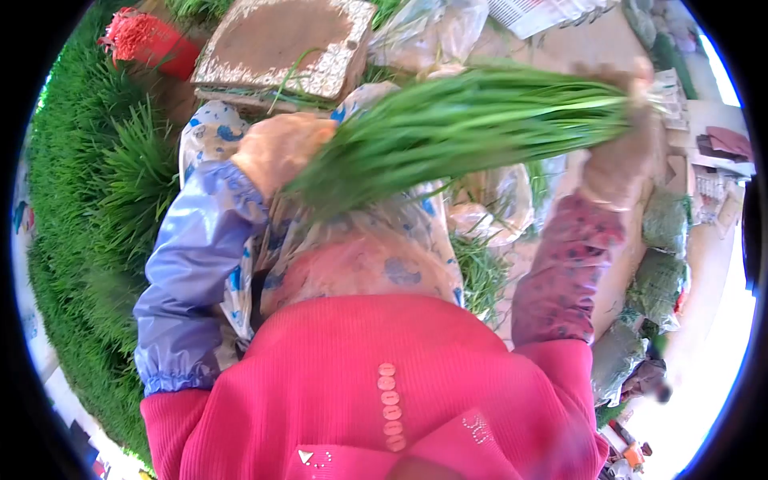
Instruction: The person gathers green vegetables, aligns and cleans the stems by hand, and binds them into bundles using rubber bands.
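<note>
A long bunch of green leafy stalks point(480, 120) stretches sideways above the lap, blurred by motion. Its pale stem end is at the right, gripped by my right hand point(616, 156), which looks brown and gloved below a dotted sleeve. My left hand point(280, 148), bare below a shiny lavender sleeve, is beside the loose leaf tips. Its fingers are partly hidden and smeared, so their hold on the leaves is unclear. A patterned plastic apron point(376, 264) covers the lap beneath the bunch.
A large heap of green stalks point(88, 240) fills the left side. Beyond the lap are a worn block point(280, 48), a red bundle point(156, 44) and clear plastic bags point(432, 32). Wrapped green bundles point(660, 280) line the right. Loose stalks point(478, 276) lie beside the apron.
</note>
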The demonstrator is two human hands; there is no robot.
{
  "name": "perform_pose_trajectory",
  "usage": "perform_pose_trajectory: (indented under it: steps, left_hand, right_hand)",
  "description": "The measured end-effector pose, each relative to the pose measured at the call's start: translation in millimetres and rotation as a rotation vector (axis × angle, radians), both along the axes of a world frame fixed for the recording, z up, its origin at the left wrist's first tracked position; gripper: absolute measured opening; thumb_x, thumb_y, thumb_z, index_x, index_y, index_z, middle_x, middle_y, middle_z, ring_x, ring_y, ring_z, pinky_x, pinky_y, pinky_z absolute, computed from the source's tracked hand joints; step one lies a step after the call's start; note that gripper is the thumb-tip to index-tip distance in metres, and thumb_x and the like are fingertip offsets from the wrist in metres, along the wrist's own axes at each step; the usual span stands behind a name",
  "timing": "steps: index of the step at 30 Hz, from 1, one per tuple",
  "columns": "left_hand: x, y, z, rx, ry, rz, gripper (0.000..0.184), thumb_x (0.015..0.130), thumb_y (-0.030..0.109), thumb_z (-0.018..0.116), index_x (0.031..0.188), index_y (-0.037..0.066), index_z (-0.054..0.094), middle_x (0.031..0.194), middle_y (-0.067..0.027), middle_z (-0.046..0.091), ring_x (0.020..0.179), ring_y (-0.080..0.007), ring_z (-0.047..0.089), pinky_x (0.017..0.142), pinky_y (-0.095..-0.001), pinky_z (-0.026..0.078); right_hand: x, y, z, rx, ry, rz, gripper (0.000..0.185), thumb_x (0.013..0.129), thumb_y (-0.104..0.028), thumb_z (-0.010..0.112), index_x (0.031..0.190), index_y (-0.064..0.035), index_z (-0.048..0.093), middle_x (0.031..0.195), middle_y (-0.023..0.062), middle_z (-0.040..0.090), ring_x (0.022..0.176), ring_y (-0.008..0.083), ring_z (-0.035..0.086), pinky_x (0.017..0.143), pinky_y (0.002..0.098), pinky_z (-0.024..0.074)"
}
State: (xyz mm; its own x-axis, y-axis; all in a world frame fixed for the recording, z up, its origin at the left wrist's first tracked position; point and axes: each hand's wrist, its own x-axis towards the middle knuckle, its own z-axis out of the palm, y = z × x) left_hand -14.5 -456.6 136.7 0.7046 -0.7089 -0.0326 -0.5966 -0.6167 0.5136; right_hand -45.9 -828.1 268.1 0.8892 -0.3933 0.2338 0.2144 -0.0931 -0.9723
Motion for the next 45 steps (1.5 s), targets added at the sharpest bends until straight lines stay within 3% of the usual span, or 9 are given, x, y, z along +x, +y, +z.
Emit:
perform_pose_trajectory:
  steps: [4,7,10,16,21,25,30,36,45]
  left_hand:
    - [-11.2,39.6,-18.7,-0.148,-0.301,0.169,0.030,0.089,0.018,0.062,0.117,0.011,0.063,0.109,-0.0156,0.065,0.104,-0.0315,0.061,0.088,-0.0406,0.049]
    - [-18.8,53.9,-32.7,-0.139,-0.202,0.129,0.031,0.088,0.019,0.063,0.118,0.010,0.063,0.112,-0.0163,0.064,0.105,-0.0324,0.060,0.089,-0.0416,0.048]
    - [-18.5,50.5,-21.1,0.027,-0.051,0.127,0.036,0.087,0.022,0.064,0.120,0.008,0.061,0.117,-0.0178,0.062,0.108,-0.0354,0.058,0.091,-0.0417,0.047]
    - [1.5,58.0,22.5,0.155,0.075,0.028,0.066,0.083,0.030,0.070,0.137,0.002,0.044,0.134,-0.0204,0.051,0.124,-0.0347,0.049,0.104,-0.0396,0.039]
    - [35.3,23.9,129.3,-0.512,0.342,-0.031,0.124,0.060,0.056,0.081,0.150,0.000,0.016,0.145,-0.0215,0.039,0.134,-0.0329,0.040,0.110,-0.0429,0.031]
    - [45.6,-31.2,124.1,-1.154,0.624,-0.371,0.131,0.060,0.042,0.088,0.153,0.013,0.001,0.146,-0.0270,0.032,0.138,-0.0340,0.029,0.114,-0.0491,0.017]
    - [0.5,-50.4,73.7,-1.330,1.175,-0.179,0.083,0.074,0.024,0.080,0.140,0.004,0.034,0.122,-0.0090,0.054,0.110,-0.0195,0.055,0.095,-0.0355,0.045]
    - [-9.2,-41.3,67.9,-1.255,1.245,-0.001,0.071,0.076,0.020,0.076,0.135,0.004,0.040,0.111,-0.0043,0.058,0.098,-0.0138,0.058,0.084,-0.0320,0.050]
    - [7.1,-31.3,49.8,-1.174,1.242,-0.198,0.083,0.068,0.030,0.084,0.134,0.002,0.042,0.115,-0.0091,0.060,0.104,-0.0197,0.060,0.089,-0.0351,0.049]
  right_hand:
    - [-1.7,-62.2,86.3,0.057,-0.353,0.084,0.041,0.093,-0.033,0.055,0.116,0.0005,0.057,0.107,0.0208,0.061,0.094,0.0270,0.064,0.087,0.0384,0.0515]
    - [34.0,-96.5,104.4,-0.849,-0.062,-0.563,0.029,0.083,-0.023,0.066,0.102,-0.0011,0.063,0.095,0.0128,0.066,0.086,0.0218,0.064,0.079,0.0337,0.0509]
    - [46.9,-95.3,112.1,-0.323,-0.182,-0.169,0.024,0.077,-0.017,0.074,0.095,-0.0020,0.066,0.082,0.0048,0.066,0.067,0.0122,0.058,0.063,0.0254,0.0489]
    - [75.3,-73.3,124.6,-0.754,-0.212,-0.156,0.026,0.079,-0.020,0.076,0.096,-0.0033,0.067,0.083,0.0027,0.067,0.072,0.0107,0.061,0.068,0.0241,0.0522]
    - [58.6,39.9,134.4,-0.334,-0.035,0.597,0.028,0.080,-0.012,0.075,0.104,-0.0041,0.065,0.085,0.0033,0.067,0.075,0.0110,0.063,0.072,0.0254,0.0534]
    - [44.7,116.2,100.1,-0.055,0.139,0.849,0.026,0.082,-0.009,0.072,0.106,-0.0030,0.064,0.083,0.0020,0.065,0.073,0.0082,0.060,0.066,0.0228,0.0484]
    - [42.2,166.4,41.1,0.037,0.176,0.933,0.032,0.081,-0.007,0.072,0.111,-0.0039,0.060,0.081,-0.0015,0.060,0.073,0.0066,0.057,0.068,0.0228,0.0479]
    - [51.3,174.4,12.8,-0.439,-0.334,0.658,0.083,0.073,-0.012,0.077,0.143,-0.0021,0.035,0.133,0.0124,0.051,0.120,0.0213,0.050,0.100,0.0354,0.0409]
    - [65.0,167.3,16.4,-0.627,-0.334,0.963,0.037,0.079,-0.005,0.067,0.116,-0.0040,0.065,0.108,0.0117,0.064,0.095,0.0191,0.062,0.085,0.0309,0.0489]
